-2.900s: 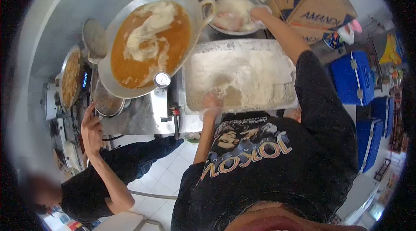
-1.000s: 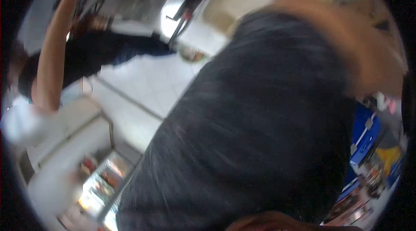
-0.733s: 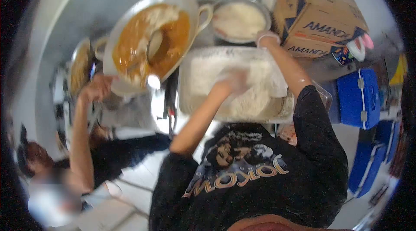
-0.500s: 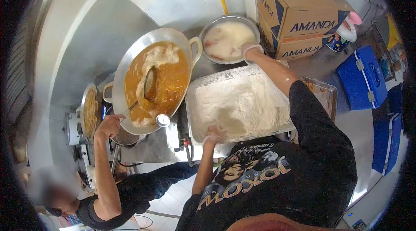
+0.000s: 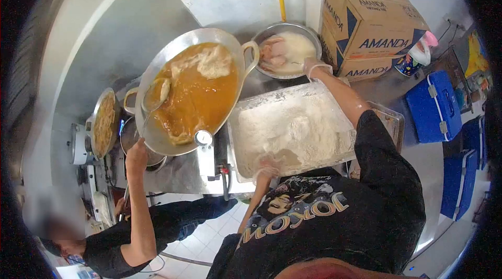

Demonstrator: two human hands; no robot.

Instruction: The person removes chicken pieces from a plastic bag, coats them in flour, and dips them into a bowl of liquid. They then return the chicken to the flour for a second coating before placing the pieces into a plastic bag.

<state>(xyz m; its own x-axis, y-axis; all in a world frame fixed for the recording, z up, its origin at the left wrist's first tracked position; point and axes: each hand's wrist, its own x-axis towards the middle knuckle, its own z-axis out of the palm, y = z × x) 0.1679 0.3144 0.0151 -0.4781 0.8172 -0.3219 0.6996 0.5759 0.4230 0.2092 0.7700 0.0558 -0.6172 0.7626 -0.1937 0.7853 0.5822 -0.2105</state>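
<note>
My left hand (image 5: 269, 164), in a clear glove, rests at the near-left corner of the metal tray (image 5: 342, 160). Its fingers look apart over the white flour (image 5: 285, 128), with nothing seen in them. My right hand (image 5: 315, 67), also in a clear glove, reaches to the near-right rim of the metal bowl (image 5: 265, 32). Its fingertips are hard to make out there. Cloudy pale liquid (image 5: 300, 43) fills the bowl, and raw meat pieces, apparently chicken (image 5: 274, 51), show at its left side.
Left of the tray is a large wok (image 5: 183, 38) of brown oil (image 5: 201, 96) with battered pieces and a dial thermometer (image 5: 203, 138). A co-worker's hand (image 5: 137, 156) holds a strainer (image 5: 156, 95) in it. Cardboard boxes (image 5: 371, 23) stand behind; blue coolers (image 5: 434, 106) are right.
The view has shifted slightly. My right hand has moved from over the bowl's liquid to its rim, and more meat shows. The co-worker's strainer has moved to the wok's left side.
</note>
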